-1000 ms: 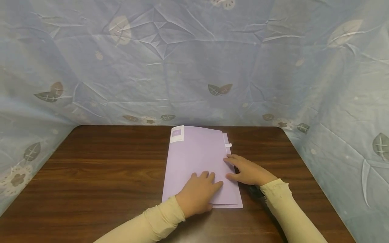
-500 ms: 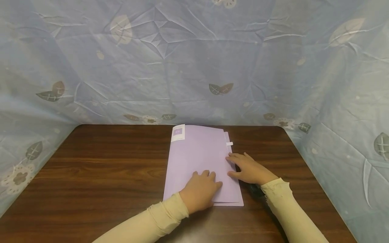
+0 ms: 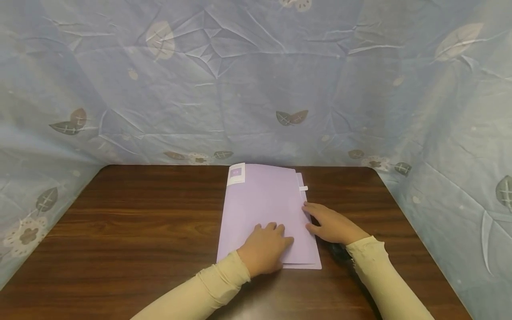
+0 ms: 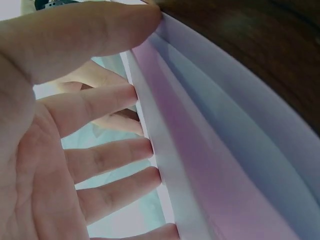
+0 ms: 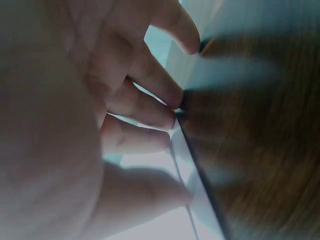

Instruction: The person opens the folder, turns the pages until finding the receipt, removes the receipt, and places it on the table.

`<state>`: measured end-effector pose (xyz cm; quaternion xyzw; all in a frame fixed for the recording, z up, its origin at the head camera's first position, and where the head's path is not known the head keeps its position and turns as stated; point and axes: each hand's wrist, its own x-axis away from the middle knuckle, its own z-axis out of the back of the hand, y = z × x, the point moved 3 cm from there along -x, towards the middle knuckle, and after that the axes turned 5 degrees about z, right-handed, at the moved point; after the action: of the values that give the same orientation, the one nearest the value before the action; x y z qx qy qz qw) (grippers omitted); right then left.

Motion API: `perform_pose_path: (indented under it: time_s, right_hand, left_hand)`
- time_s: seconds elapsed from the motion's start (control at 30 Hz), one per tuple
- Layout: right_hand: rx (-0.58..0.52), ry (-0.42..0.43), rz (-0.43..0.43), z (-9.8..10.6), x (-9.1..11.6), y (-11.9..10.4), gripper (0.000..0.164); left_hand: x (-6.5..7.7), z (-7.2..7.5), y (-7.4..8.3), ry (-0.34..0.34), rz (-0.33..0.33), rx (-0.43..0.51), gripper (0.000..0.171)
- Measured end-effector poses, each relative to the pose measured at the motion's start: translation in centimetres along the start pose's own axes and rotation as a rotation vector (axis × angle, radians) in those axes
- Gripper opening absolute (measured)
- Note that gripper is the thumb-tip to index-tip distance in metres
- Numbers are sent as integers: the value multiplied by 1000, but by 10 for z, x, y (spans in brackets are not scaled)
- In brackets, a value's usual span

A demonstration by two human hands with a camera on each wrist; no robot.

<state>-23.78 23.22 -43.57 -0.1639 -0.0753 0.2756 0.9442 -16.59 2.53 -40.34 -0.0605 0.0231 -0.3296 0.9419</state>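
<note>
A light purple folder [image 3: 260, 200] lies closed on the wooden table, a white label [image 3: 236, 174] at its far left corner. My left hand [image 3: 264, 251] rests spread on the near part of its cover. In the left wrist view, its fingertips touch the cover [image 4: 190, 195] and the thumb lies at the folder's near edge, where several layers show slightly parted. At the folder's right edge, my right hand [image 3: 334, 225] has its fingers extended. The right wrist view shows some of its fingertips against that edge [image 5: 200, 185] and others over the table.
A white tab [image 3: 303, 188] sticks out from the folder's right side. The dark wooden table [image 3: 132, 231] reaches back to a pale blue patterned cloth [image 3: 256, 89], which also hangs at both sides. Something black [image 3: 339, 251] shows beneath the right wrist.
The folder has slid slightly away from me, with my left hand still on its cover. My right hand has shifted a little right, toward the folder's edge.
</note>
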Motion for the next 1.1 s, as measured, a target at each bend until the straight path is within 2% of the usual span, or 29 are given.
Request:
perform_pose_path:
  time_s: [0.23, 0.43, 0.8, 1.1]
  right_hand:
    - [-18, 17, 20, -1, 3, 3, 59]
    - [14, 20, 9, -1, 2, 7, 57]
    - [-59, -5, 25, 1, 6, 22, 66]
    - [-40, -15, 20, 1, 4, 22, 63]
  left_hand:
    - [-1, 3, 1, 5, 25, 25, 45]
    - [-1, 5, -1, 16, 20, 39, 45]
    - [0, 3, -2, 13, 7, 42, 46]
    - [-1, 5, -7, 29, 3, 59, 51]
